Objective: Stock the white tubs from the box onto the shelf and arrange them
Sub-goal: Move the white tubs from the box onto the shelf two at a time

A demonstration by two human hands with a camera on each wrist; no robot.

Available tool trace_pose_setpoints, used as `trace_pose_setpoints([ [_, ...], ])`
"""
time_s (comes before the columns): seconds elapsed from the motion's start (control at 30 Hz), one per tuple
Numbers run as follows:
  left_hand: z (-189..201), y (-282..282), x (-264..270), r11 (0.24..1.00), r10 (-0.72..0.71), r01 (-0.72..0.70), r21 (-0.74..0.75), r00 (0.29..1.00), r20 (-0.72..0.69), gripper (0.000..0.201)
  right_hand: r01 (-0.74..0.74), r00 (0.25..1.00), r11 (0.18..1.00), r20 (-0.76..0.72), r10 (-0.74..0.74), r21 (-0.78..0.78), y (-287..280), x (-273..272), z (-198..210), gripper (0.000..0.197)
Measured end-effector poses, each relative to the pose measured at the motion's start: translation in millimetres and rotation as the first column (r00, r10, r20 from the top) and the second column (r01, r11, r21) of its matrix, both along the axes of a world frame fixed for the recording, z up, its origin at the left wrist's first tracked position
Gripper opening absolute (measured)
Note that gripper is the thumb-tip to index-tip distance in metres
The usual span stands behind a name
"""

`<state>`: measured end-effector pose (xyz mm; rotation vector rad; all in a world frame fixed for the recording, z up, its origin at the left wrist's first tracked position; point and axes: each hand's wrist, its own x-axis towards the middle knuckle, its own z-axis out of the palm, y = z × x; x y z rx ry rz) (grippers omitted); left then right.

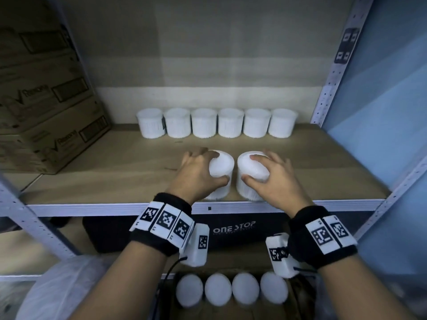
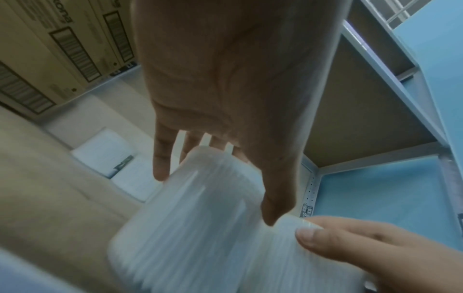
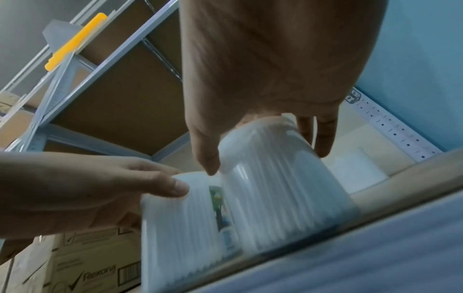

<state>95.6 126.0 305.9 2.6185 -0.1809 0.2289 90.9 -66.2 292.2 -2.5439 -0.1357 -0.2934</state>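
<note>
Two white ribbed tubs stand side by side near the front edge of the wooden shelf (image 1: 120,172). My left hand (image 1: 198,172) grips the left tub (image 1: 221,167) from above, fingers over its lid, thumb on its near side. My right hand (image 1: 270,174) grips the right tub (image 1: 251,166) the same way. The left wrist view shows the left tub (image 2: 200,218) under my left hand (image 2: 218,170); the right wrist view shows the right tub (image 3: 283,188) under my right hand (image 3: 265,138). Several white tubs (image 1: 217,123) line the shelf's back. Several more tubs (image 1: 231,289) sit in the box below.
Stacked brown cardboard cartons (image 1: 41,107) fill the shelf's left end. Perforated metal uprights (image 1: 332,72) frame the right side, with a blue wall (image 1: 388,112) beyond. A black "ONE STOP" box (image 1: 233,227) sits on the lower shelf. Bare wood lies between the back row and my hands.
</note>
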Motion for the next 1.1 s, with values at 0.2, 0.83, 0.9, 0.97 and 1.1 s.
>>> trace_pose_setpoints([
  [0.2,-10,4,-15,0.999,-0.033,0.029,0.04,0.992,0.12,0.055,0.0,0.986,1.0,0.17,0.002,-0.011,2,-10,-6,0.048],
  [0.83,-40,-23,-23,0.987,0.048,0.024,-0.159,0.902,0.429,0.027,-0.088,0.838,0.993,0.544,0.029,0.083,6,-20,-41,0.023],
  [0.9,-39,-24,-20,0.987,0.044,0.028,-0.159,0.899,0.435,0.027,-0.085,0.836,0.992,0.549,0.021,0.091,4,-15,-41,0.023],
  [0.97,-38,-26,-17,0.988,0.034,0.035,-0.149,0.897,0.44,0.027,-0.069,0.843,0.995,0.538,0.017,0.077,3,-10,-39,0.023],
  [1.1,-36,-33,-7,0.989,0.019,0.046,-0.138,0.901,0.433,0.026,-0.046,0.846,0.996,0.533,-0.002,0.077,-4,-1,-36,0.022],
])
